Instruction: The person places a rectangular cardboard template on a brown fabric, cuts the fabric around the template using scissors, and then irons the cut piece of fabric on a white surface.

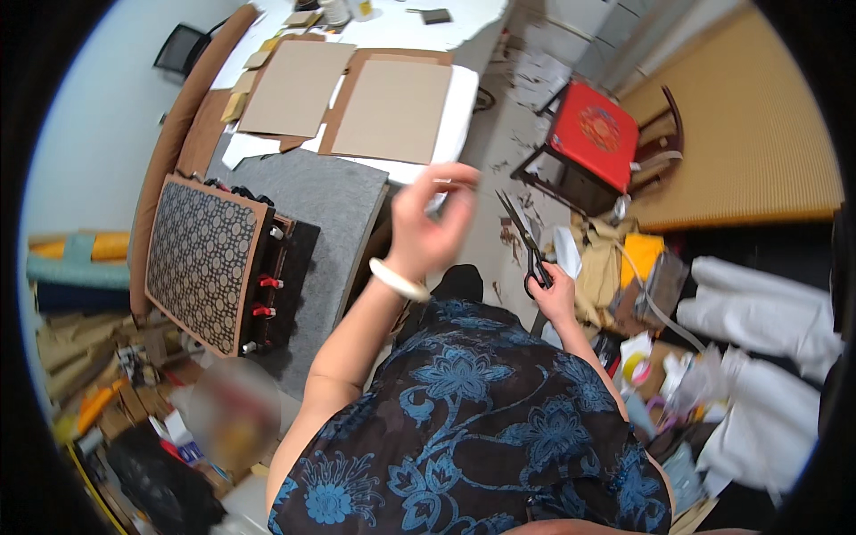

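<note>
My right hand grips a pair of black scissors by the handle loops, over the floor to my right. Their long blades point away from me. My left hand, a white bangle at its wrist, is raised in front of me near the front corner of the white table. Its fingers are loosely curled, with a gap to the thumb, and I see nothing held in them; motion blurs the hand slightly. Beyond it lie two beige boards on brown sheets.
A patterned panel with a brown border and red clips beside it stands on a grey worktop. A red-seated chair is at the far right. White rolls, bags and scraps crowd my right; a black bag lies lower left.
</note>
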Demonstrator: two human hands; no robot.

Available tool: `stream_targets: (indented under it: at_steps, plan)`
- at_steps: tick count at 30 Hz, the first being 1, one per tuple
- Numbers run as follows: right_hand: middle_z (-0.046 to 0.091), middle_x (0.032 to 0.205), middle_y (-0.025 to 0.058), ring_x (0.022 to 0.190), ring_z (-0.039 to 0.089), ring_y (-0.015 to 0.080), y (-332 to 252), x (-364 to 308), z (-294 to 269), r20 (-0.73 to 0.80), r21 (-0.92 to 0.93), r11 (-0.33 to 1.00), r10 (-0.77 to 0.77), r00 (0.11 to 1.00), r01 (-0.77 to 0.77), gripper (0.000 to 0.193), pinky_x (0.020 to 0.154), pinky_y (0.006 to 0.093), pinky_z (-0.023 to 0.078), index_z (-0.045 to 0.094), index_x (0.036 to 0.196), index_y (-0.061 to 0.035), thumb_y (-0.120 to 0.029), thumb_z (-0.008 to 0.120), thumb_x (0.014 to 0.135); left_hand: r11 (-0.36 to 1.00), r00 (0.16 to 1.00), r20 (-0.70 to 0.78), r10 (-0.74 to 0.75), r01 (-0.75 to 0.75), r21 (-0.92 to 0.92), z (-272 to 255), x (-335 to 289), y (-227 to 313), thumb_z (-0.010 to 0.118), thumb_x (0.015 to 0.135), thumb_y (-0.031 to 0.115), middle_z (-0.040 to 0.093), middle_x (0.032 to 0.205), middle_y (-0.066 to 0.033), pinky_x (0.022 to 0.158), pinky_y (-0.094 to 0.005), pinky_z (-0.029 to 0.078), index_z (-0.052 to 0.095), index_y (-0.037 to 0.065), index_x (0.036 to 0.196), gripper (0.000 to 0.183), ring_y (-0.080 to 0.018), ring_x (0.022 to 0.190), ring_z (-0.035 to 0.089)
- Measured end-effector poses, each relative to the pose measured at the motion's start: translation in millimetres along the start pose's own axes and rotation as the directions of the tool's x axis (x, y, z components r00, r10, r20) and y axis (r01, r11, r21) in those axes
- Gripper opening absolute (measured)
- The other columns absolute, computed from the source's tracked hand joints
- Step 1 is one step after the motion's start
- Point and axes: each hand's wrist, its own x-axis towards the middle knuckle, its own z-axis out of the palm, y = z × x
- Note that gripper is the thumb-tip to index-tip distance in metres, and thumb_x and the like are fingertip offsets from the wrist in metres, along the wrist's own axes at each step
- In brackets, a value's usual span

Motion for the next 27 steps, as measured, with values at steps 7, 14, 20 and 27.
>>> stream_targets:
  at_steps: [7,14,20,27]
  plan:
    - [0.064,0.108,0.0144,0.087,0.066,0.0328,-34.0,202.7,18.6,0.389,-0.097,0.861,-0.430,0.815,0.500,0.051,0.075,0.0390,0.055,0.062,0.122,0.0010,-0.013,0.079,0.075,0.821,0.365,-0.802,-0.472,0.513,-0.250,-225.5,36.9,-414.0,0.062,0.087,-0.008,0.069,0.105,-0.0115,0.079,-0.0313,0.057,0.062,-0.002,0.114,0.027,-0.0183,0.090,0.067]
    - [0.062,0.112,0.0152,0.106,0.062,0.0371,-60.8,398.8,68.1,0.648,-0.089,0.767,-0.440,0.621,0.636,0.052,0.093,0.0445,0.053,0.061,0.122,-0.0006,-0.005,0.078,0.073,0.803,-0.107,-0.877,-0.469,0.362,-0.473,-335.6,125.2,-534.8,0.069,0.080,-0.007,0.065,0.086,-0.0087,0.058,-0.0344,0.050,0.059,0.001,0.116,0.038,-0.0190,0.068,0.062]
    - [0.061,0.112,0.0111,0.109,0.057,0.0325,-116.1,529.9,157.9,0.763,0.128,0.627,-0.558,0.328,0.769,0.052,0.097,0.0429,0.049,0.062,0.124,-0.0033,0.002,0.073,0.073,0.742,-0.262,-0.848,-0.460,0.410,-0.530,-386.0,135.9,-533.3,0.069,0.094,0.005,0.065,0.115,-0.0167,0.089,-0.0430,0.056,0.054,-0.002,0.125,0.035,-0.0306,0.101,0.067]
    - [0.060,0.111,0.0110,0.110,0.057,0.0323,-152.0,604.0,279.4,0.809,0.291,0.497,-0.584,0.067,0.817,0.039,0.096,0.0438,0.048,0.064,0.116,-0.0045,-0.003,0.072,0.078,0.825,-0.221,-0.923,-0.314,0.417,-0.381,-381.2,153.6,-476.9,0.058,0.102,0.013,0.065,0.104,-0.0080,0.083,-0.0410,0.053,0.057,0.003,0.114,0.016,-0.0228,0.094,0.062]
